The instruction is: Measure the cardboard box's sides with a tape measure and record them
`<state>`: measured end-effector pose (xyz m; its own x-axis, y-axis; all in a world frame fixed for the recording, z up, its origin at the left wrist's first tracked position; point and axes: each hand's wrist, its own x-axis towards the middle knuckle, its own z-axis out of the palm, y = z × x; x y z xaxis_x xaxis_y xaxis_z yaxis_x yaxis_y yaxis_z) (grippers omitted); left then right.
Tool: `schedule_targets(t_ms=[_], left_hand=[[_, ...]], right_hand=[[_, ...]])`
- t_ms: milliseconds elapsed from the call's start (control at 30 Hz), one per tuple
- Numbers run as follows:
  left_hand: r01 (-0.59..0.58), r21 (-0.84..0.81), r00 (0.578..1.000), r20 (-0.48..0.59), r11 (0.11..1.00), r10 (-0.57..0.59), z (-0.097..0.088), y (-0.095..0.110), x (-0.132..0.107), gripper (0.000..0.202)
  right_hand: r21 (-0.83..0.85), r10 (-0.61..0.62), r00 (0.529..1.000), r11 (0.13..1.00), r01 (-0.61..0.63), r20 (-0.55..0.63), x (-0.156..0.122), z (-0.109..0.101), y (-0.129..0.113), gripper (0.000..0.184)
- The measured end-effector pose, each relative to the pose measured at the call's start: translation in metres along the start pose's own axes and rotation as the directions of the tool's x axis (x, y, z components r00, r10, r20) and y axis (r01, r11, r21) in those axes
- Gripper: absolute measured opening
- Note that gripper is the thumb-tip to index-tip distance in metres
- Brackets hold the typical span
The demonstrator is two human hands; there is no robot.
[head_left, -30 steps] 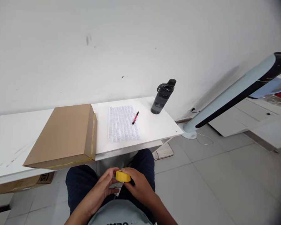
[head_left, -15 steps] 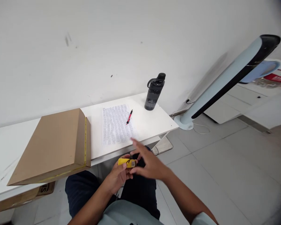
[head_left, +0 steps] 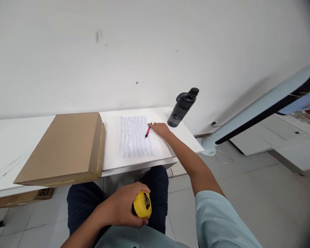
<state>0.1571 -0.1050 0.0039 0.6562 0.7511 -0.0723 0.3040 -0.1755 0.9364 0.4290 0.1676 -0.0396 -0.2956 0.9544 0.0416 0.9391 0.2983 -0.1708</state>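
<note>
My left hand (head_left: pixel 126 205) is wrapped round a yellow and black tape measure (head_left: pixel 142 204), held over my lap. My right hand (head_left: pixel 160 129) stretches out over the white table, its fingertips closed on the upper end of a red and black pen (head_left: pixel 147 131). That pen lies along the right edge of a sheet of paper (head_left: pixel 134 137) covered in dense writing. Whether the pen is lifted off the sheet I cannot tell.
Left of the paper sits a large cardboard box (head_left: pixel 64 144) with a yellow measuring strip along its edges. A dark water bottle (head_left: pixel 182 107) stands behind my right hand. On the floor to the right rises a pale blue and black tower fan (head_left: pixel 260 110).
My right hand has left the tape measure and reached forward to the pen. My left hand now holds the tape measure alone, nearer my body. The view has shifted a little.
</note>
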Motion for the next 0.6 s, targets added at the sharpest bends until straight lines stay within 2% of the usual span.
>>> schedule_targets(t_ms=[67,133,200,267,333,467,533,600], left_hand=[[-0.032,-0.068,0.999,-0.038,0.997,0.029,-0.001,-0.004,0.009,0.069],[-0.082,-0.238,0.996,-0.054,0.968,0.071,-0.01,-0.013,0.031,0.065],[-0.137,-0.434,0.991,-0.055,0.89,0.125,-0.023,-0.025,0.061,0.06],[-0.148,-0.536,0.989,-0.067,0.831,0.133,-0.039,-0.037,0.094,0.062],[-0.109,-0.536,0.994,-0.066,0.837,0.087,-0.056,-0.044,0.126,0.067],[-0.053,-0.45,0.995,-0.1,0.892,0.008,-0.087,-0.052,0.174,0.059],[-0.051,-0.423,0.99,-0.143,0.905,-0.011,-0.1,-0.057,0.191,0.052],[-0.057,-0.39,0.977,-0.213,0.919,-0.03,-0.109,-0.063,0.203,0.049]], right_hand=[[0.056,0.016,0.998,0.998,-0.013,-0.06,-0.001,0.007,0.004,0.042],[0.129,0.084,0.985,0.99,-0.065,-0.149,-0.007,0.013,0.009,0.036],[0.216,0.182,0.952,0.968,-0.13,-0.244,-0.015,0.018,0.014,0.043],[0.308,0.253,0.913,0.939,-0.152,-0.321,-0.023,0.021,0.018,0.048],[0.397,0.274,0.892,0.91,-0.119,-0.36,-0.028,0.023,0.02,0.049],[0.59,0.262,0.909,0.807,-0.021,-0.325,-0.026,0.03,0.017,0.062],[0.673,0.245,0.926,0.739,0.013,-0.288,-0.021,0.033,0.014,0.059],[0.729,0.222,0.941,0.683,0.036,-0.254,-0.016,0.035,0.009,0.047]])
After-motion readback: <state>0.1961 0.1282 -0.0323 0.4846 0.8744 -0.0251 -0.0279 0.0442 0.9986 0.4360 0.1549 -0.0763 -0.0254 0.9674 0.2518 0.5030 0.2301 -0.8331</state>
